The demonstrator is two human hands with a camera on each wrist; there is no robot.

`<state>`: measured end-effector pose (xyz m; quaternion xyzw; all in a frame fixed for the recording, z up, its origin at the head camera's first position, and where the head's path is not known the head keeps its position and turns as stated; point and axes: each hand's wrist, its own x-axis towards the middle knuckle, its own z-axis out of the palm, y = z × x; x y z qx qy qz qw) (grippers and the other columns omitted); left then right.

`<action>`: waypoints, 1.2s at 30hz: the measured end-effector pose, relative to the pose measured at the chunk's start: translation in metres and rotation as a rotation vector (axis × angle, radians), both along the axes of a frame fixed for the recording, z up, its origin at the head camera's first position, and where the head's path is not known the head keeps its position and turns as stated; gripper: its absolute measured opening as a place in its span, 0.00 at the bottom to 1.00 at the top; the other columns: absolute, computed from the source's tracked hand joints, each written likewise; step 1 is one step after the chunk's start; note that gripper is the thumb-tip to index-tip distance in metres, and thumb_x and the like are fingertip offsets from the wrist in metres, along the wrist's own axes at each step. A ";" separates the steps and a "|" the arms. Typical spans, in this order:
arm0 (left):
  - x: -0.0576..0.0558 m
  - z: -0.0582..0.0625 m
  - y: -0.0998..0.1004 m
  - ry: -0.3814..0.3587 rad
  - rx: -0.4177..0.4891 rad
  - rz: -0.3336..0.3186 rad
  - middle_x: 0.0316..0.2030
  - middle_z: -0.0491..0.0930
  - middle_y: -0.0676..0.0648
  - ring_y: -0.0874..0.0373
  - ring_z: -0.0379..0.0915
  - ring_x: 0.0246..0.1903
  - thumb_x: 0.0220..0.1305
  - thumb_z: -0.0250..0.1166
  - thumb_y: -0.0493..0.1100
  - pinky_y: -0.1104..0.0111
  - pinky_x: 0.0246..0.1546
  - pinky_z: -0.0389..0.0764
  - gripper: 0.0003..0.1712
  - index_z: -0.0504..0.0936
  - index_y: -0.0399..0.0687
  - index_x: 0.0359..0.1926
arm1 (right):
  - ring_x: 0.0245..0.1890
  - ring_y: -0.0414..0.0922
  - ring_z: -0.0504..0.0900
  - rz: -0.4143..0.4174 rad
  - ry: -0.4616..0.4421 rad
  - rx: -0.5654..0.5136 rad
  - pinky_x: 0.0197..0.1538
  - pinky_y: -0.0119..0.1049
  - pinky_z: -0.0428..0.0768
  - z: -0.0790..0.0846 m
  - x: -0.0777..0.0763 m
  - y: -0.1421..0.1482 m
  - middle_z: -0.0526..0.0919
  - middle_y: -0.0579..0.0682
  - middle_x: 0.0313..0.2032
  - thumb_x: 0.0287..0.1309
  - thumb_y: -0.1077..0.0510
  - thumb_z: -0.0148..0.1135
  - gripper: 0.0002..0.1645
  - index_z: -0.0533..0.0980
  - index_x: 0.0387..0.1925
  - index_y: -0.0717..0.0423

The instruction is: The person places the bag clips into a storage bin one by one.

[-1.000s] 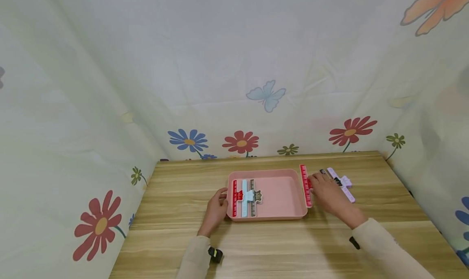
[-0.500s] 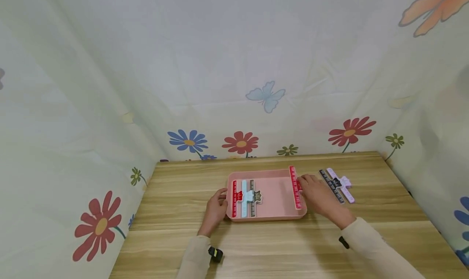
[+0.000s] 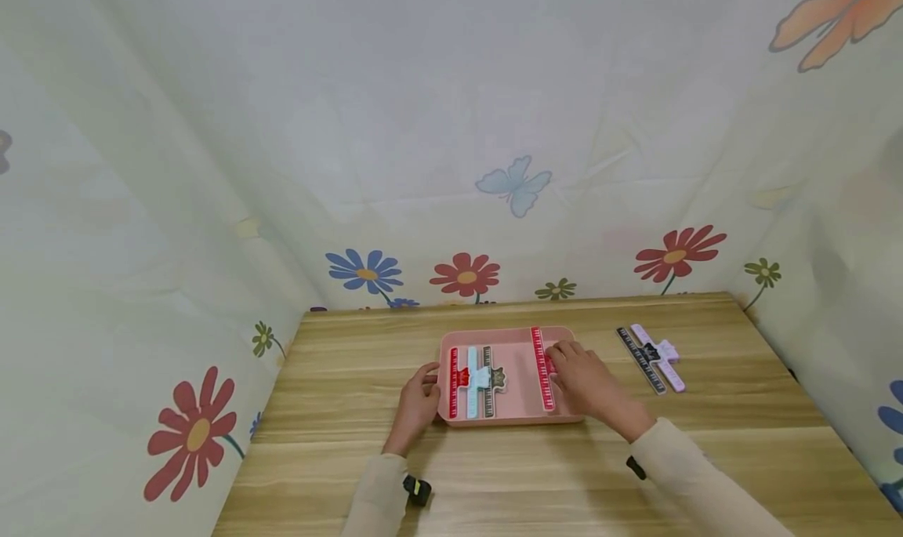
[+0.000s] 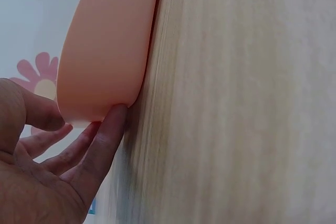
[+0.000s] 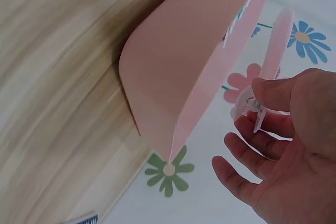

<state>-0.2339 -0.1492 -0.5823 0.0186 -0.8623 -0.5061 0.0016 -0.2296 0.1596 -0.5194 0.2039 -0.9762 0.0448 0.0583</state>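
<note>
My right hand [image 3: 588, 376] pinches a long red clip with a piano-key pattern [image 3: 542, 368] by its handle, thumb against fingers, over the right part of the pink tray [image 3: 518, 337]. From the side, the right wrist view shows the clip [image 5: 278, 45] above the tray's rim. With fairly straight fingers, my left hand [image 3: 415, 402] touches the tray's left end from outside; in the left wrist view one fingertip lies low on the tray wall [image 4: 105, 45] and the thumb is at the rim. Inside the tray a red clip [image 3: 454, 396], a light blue clip [image 3: 472, 404] and a dark grey-brown clip [image 3: 487, 404] stand side by side.
To the right of the tray, a black clip [image 3: 640, 361] and a lilac clip [image 3: 663, 349] lie slanted on the wooden table [image 3: 353, 357], partly overlapping. A flower-printed cloth [image 3: 395, 208] rises behind the table and at both sides.
My right hand has carried the red clip leftward, from outside the tray's right rim to over its interior, uncovering the black clip. My left hand keeps its place at the tray.
</note>
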 end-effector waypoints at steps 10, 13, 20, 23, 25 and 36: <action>0.000 0.001 0.000 -0.009 0.014 -0.002 0.49 0.78 0.37 0.48 0.80 0.44 0.64 0.52 0.36 0.63 0.37 0.82 0.23 0.70 0.49 0.60 | 0.56 0.53 0.72 0.035 -0.016 -0.065 0.57 0.53 0.72 -0.017 -0.010 -0.017 0.75 0.55 0.52 0.59 0.51 0.59 0.26 0.70 0.57 0.58; 0.000 0.001 -0.001 -0.009 0.013 -0.006 0.49 0.78 0.37 0.49 0.80 0.43 0.64 0.53 0.36 0.63 0.36 0.82 0.23 0.70 0.49 0.60 | 0.57 0.53 0.72 0.022 -0.038 -0.087 0.58 0.55 0.72 -0.022 -0.012 -0.021 0.75 0.55 0.53 0.60 0.51 0.58 0.27 0.70 0.58 0.58; 0.000 0.001 0.000 -0.033 0.014 0.003 0.49 0.78 0.39 0.50 0.79 0.44 0.64 0.52 0.37 0.63 0.37 0.82 0.23 0.70 0.51 0.60 | 0.55 0.52 0.73 0.010 -0.051 -0.062 0.51 0.54 0.75 -0.032 -0.017 -0.029 0.75 0.54 0.52 0.59 0.51 0.58 0.27 0.69 0.58 0.56; 0.000 0.001 0.000 -0.036 0.015 0.004 0.49 0.78 0.39 0.49 0.79 0.44 0.64 0.52 0.37 0.63 0.37 0.82 0.23 0.70 0.51 0.60 | 0.54 0.51 0.74 -0.003 -0.066 -0.033 0.50 0.51 0.77 -0.036 -0.020 -0.032 0.75 0.53 0.52 0.59 0.49 0.58 0.28 0.69 0.58 0.56; 0.000 0.001 0.000 -0.031 0.017 0.002 0.49 0.78 0.39 0.49 0.79 0.44 0.64 0.52 0.37 0.63 0.37 0.82 0.23 0.70 0.50 0.60 | 0.54 0.51 0.73 -0.016 -0.087 -0.028 0.49 0.50 0.77 -0.039 -0.021 -0.034 0.75 0.53 0.52 0.58 0.49 0.59 0.28 0.69 0.58 0.55; 0.000 0.001 0.000 -0.022 0.021 -0.015 0.50 0.77 0.37 0.48 0.80 0.44 0.64 0.52 0.36 0.64 0.35 0.82 0.23 0.69 0.48 0.61 | 0.55 0.51 0.72 -0.020 -0.153 -0.039 0.51 0.51 0.76 -0.048 -0.021 -0.043 0.73 0.53 0.54 0.58 0.47 0.58 0.30 0.68 0.59 0.56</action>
